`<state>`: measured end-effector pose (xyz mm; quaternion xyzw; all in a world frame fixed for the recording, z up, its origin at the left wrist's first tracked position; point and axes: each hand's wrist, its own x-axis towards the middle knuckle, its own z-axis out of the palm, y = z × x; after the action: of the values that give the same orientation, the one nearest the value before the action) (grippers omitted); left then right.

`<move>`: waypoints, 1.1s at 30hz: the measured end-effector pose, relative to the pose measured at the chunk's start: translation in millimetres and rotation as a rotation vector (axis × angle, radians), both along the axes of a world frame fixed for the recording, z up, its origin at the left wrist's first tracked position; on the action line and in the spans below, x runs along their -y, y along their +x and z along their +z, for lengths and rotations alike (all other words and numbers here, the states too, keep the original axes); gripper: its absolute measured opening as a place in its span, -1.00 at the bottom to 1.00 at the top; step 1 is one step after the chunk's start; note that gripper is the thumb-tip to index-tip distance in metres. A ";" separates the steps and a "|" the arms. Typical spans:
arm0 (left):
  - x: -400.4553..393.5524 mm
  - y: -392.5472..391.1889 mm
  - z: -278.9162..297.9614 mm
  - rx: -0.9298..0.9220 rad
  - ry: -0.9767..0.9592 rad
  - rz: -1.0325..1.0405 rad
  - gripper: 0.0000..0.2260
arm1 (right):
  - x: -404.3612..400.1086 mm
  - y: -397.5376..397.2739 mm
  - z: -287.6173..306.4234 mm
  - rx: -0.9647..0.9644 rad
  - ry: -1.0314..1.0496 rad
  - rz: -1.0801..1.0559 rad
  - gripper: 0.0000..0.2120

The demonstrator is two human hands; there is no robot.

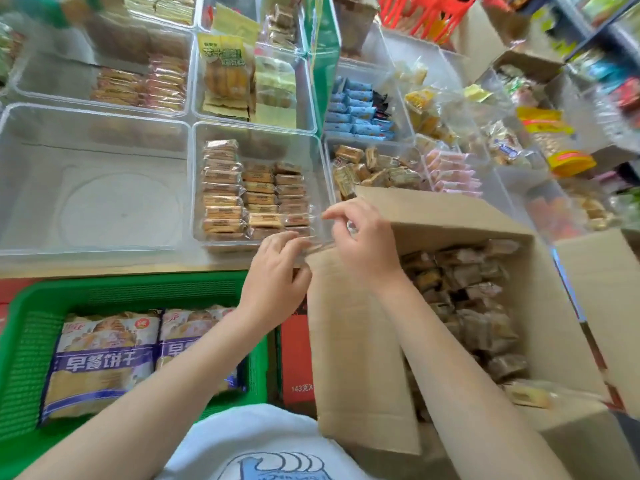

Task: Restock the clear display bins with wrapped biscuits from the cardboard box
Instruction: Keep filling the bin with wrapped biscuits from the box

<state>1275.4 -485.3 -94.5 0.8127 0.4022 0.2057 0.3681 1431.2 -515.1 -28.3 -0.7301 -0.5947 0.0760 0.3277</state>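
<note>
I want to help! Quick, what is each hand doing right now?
Left hand: fingers curled at the near rim of the clear bin; whether it grips anything cannot be told.
Right hand: fingers curled, pinching something clear; what it is cannot be told.

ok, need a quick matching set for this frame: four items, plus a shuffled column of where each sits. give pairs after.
Items:
1. cardboard box
2. green basket
3. empty clear bin
4. blue packets

Places:
A. far left, front row of bins
B. bottom left, holding big purple-labelled bags
C. right, under the right forearm
D. bin right of the green divider, further back

Pairs: 1-C, 2-B, 3-A, 4-D
</note>
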 end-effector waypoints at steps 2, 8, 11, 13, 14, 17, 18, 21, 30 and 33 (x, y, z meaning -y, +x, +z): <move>33.5 26.5 24.8 0.155 0.106 -0.084 -0.72 | 44.2 28.2 17.9 0.013 0.111 -0.157 -0.81; 109.5 107.5 54.1 0.072 0.074 -0.333 -0.75 | 151.2 125.9 3.5 0.043 -0.495 -0.299 -0.78; 128.9 130.1 37.0 -0.123 0.224 -0.294 -0.76 | 181.1 157.5 -23.3 0.133 -0.779 -0.221 -0.72; 132.7 137.1 27.4 -0.182 0.345 -0.262 -0.80 | 191.7 173.2 -38.0 0.206 -0.846 -0.188 -0.69; 132.7 139.3 25.1 -0.184 0.373 -0.236 -0.81 | 194.8 179.5 -44.4 0.276 -0.890 -0.162 -0.67; 132.0 143.8 27.4 -0.220 0.393 -0.213 -0.82 | 197.6 188.6 -58.5 0.512 -1.045 -0.051 -0.58; 132.4 144.4 28.8 -0.233 0.400 -0.213 -0.81 | 197.0 189.2 -61.1 0.552 -1.067 -0.026 -0.58; 134.5 143.5 31.5 -0.242 0.412 -0.206 -0.78 | 193.2 192.0 -63.9 0.503 -1.031 -0.010 -0.66; 135.9 137.9 41.3 -0.226 0.245 -0.283 -0.30 | 179.1 181.0 1.8 -0.845 -0.547 -0.068 -0.70; 129.8 132.8 60.6 0.215 -0.070 -0.249 -0.51 | 164.9 164.3 20.9 -1.183 -0.502 -0.006 -0.68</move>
<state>1408.2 -615.1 -33.8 0.8162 0.2637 0.2301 0.4598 1595.5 -680.0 -7.4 -0.6209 -0.2754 0.6020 0.4199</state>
